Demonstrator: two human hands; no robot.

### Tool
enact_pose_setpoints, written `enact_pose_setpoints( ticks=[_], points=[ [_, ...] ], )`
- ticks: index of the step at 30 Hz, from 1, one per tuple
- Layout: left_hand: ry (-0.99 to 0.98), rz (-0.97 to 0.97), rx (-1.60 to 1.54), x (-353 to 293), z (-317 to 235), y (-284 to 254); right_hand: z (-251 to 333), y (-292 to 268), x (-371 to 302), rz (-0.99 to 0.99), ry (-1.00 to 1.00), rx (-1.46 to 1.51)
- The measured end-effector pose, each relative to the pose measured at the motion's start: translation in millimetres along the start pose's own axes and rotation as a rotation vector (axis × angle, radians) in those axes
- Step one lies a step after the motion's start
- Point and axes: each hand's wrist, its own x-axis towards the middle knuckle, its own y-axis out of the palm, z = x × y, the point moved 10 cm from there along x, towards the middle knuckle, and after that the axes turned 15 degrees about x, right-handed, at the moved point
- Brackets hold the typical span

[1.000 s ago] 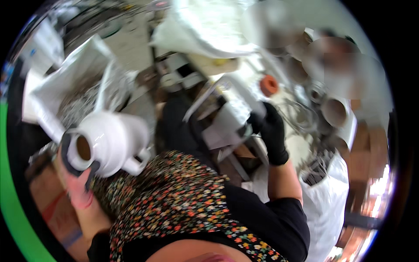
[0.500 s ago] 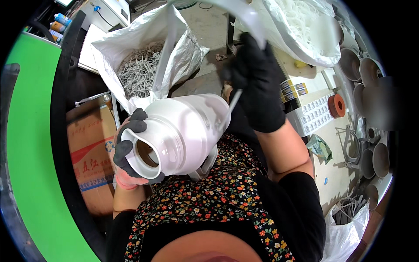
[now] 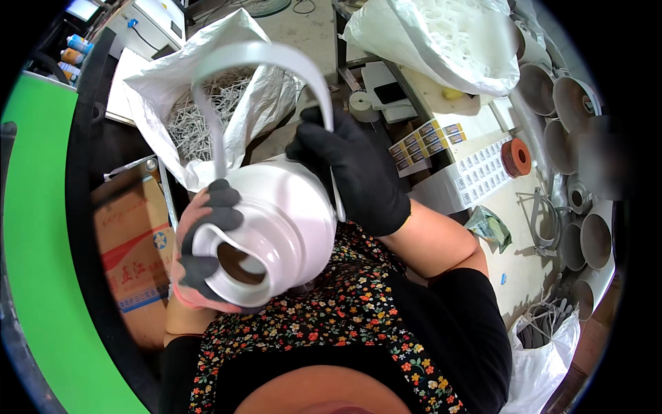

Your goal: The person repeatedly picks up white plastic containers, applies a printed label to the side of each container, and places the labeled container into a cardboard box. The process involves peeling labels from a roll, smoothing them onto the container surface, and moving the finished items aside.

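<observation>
A white plastic thermos-flask shell (image 3: 300, 214) is tilted in front of my apron, its open mouth facing me. My left hand (image 3: 217, 221), in a pink and grey coated glove, wraps round its neck by the spout. My right hand (image 3: 355, 165), in a black glove, is closed round one leg of a white curved bail handle (image 3: 269, 55). That handle arches over the shell. One leg drops beside the shell's right side; the other comes down by my left fingers. I cannot tell whether either end is seated.
An open white sack (image 3: 276, 103) of thin grey parts stands ahead left, above a cardboard box (image 3: 138, 255). Right is a bench with a white bag (image 3: 386, 34) of pale rings, label sheets (image 3: 476, 176), brown tape (image 3: 516, 158), loose grey handles (image 3: 541, 221) and several shells (image 3: 596, 241). A green surface (image 3: 38, 228) lies left.
My right hand has moved left and down with the handle, bringing it over the shell. The shell has turned, its mouth now facing me more. The view has shifted slightly.
</observation>
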Motion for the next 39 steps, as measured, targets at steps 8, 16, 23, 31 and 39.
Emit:
enact_pose_setpoints(
  ticks=[8,16,23,31,39],
  points=[
    [-0.191,-0.187,-0.486,23.8,8.3,-9.4,27.8,39.4,-24.3,0.19,-0.293,-0.157],
    [-0.245,-0.381,-0.408,0.5,61.6,-24.3,-24.1,-4.9,14.7,0.241,0.146,0.302],
    [-0.636,-0.124,-0.983,-14.1,104.7,41.5,-57.8,-72.4,-1.5,-0.229,0.26,0.098],
    [-0.728,-0.216,-1.021,-45.4,125.3,67.9,-52.5,-59.3,-5.3,-0.166,0.238,0.037],
    [-0.786,-0.367,-0.817,-64.1,141.9,64.6,-52.9,-35.5,-1.1,-0.023,0.167,0.035]
  ],
)
